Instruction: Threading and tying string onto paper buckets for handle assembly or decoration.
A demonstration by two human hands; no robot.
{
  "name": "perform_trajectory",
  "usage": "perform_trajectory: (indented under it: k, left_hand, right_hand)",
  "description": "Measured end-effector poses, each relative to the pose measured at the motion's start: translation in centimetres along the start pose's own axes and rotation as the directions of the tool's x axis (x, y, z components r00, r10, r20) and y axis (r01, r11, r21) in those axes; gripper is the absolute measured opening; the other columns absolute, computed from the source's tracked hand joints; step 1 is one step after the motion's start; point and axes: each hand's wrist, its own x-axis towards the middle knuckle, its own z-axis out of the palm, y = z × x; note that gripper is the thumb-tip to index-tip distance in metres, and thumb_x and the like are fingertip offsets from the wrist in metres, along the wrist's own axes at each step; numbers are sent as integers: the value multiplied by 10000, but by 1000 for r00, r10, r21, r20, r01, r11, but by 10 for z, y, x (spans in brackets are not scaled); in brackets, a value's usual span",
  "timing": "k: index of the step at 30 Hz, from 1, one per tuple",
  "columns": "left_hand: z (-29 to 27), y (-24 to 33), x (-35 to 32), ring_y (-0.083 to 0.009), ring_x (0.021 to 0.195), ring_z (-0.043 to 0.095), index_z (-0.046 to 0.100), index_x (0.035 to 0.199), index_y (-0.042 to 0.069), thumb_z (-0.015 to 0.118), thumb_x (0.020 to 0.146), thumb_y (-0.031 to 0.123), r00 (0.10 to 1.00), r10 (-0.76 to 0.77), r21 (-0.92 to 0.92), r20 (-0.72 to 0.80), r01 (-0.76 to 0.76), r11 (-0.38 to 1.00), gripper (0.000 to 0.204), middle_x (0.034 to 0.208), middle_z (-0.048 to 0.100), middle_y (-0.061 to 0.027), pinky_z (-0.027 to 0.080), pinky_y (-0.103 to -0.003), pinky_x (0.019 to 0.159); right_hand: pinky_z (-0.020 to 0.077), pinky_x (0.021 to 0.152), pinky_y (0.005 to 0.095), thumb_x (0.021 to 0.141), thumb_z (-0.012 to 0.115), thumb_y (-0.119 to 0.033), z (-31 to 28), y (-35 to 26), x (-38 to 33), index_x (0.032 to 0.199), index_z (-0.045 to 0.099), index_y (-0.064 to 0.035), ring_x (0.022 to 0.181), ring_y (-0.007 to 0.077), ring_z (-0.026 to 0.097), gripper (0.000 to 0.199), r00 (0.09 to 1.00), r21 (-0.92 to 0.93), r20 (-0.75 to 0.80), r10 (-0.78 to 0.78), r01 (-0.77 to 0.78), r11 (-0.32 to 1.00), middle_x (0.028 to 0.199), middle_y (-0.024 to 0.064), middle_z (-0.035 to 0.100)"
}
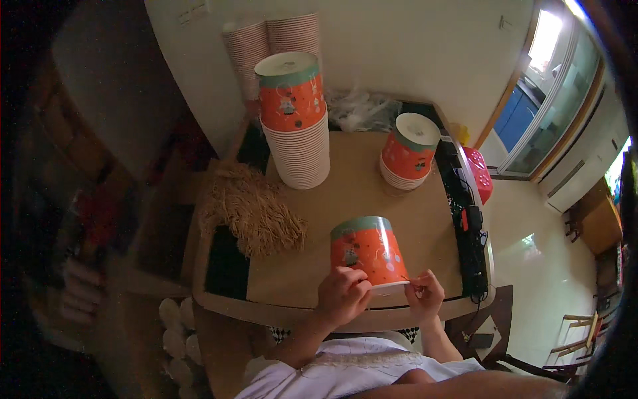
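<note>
An orange paper bucket with a teal band at its upturned base lies tipped toward me at the table's near edge, its white rim closest to me. My left hand is closed on the left part of that rim. At the rim's right end, my right hand pinches what looks like a thin brown cord against the bucket; its fingers hide most of it. To the left lies a tangled pile of brown cords.
Behind stands a tall stack of upturned orange buckets, with a shorter stack to its right. More white-rimmed stacks lean at the wall beside clear plastic wrap. Black cables and a power strip run along the table's right edge. A red stool is beyond.
</note>
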Motion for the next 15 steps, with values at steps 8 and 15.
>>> perform_trajectory:
  k: [8,15]
  left_hand:
    - [10,3,-5,-257,791,535,527,890,128,709,617,61,997,-76,-121,-21,73,990,335,903,532,-58,461,-369,672]
    - [13,5,9,-243,837,510,536,1016,121,689,622,53,987,-91,-111,136,107,988,427,939,506,-40,491,-352,651]
  right_hand:
    - [356,530,211,731,638,36,-2,-5,2,733,514,-34,606,78,452,141,997,75,-44,59,-56,996,697,12,485]
    - [328,521,198,738,647,18,-9,-3,2,735,501,-40,586,56,409,157,998,-5,-37,50,-50,999,672,-13,459]
